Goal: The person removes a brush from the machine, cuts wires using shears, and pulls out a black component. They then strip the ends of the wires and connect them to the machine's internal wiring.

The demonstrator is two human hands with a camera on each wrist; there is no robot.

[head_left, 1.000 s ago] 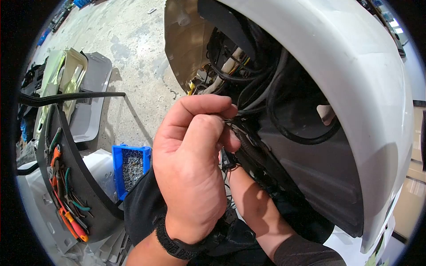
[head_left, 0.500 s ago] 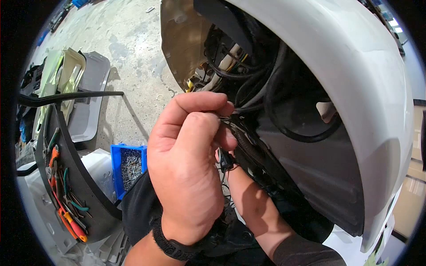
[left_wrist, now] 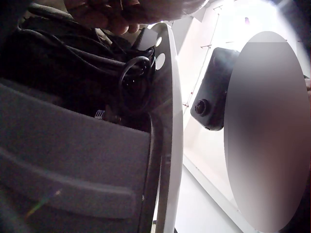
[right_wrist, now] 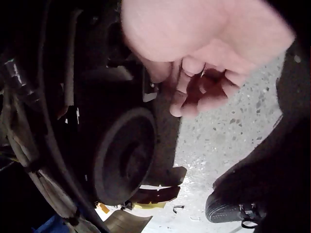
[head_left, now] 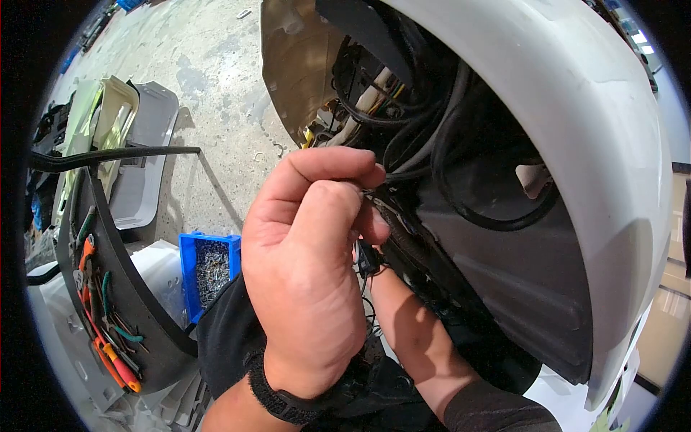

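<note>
Over the black wheel-arch liner (head_left: 504,273) of a white vehicle body panel (head_left: 576,108), my left hand (head_left: 306,266) is raised with its fingers curled. Its thumb and fingertips pinch a small, thin, dark piece (head_left: 368,192), mostly hidden by the hand. Behind it, my right forearm (head_left: 410,327) reaches in from the lower right; the right hand is hidden in the head view. In the right wrist view the right hand (right_wrist: 209,43) has bent fingers beside a dark bracket (right_wrist: 149,90). I cannot tell whether it grips anything. A round black disc-shaped part (right_wrist: 126,155) sits below.
Black cables (head_left: 403,122) loop inside the arch. Left, pliers and screwdrivers (head_left: 108,317) lie on a dark curved panel (head_left: 155,302), near a blue bin (head_left: 188,273) of small fasteners. Loose panels (head_left: 151,158) stand on the concrete floor (head_left: 216,86). A shoe (right_wrist: 233,208) shows below.
The left hand shifts slightly left, then back a little to the right, with its pinch kept. The right forearm stays almost still.
</note>
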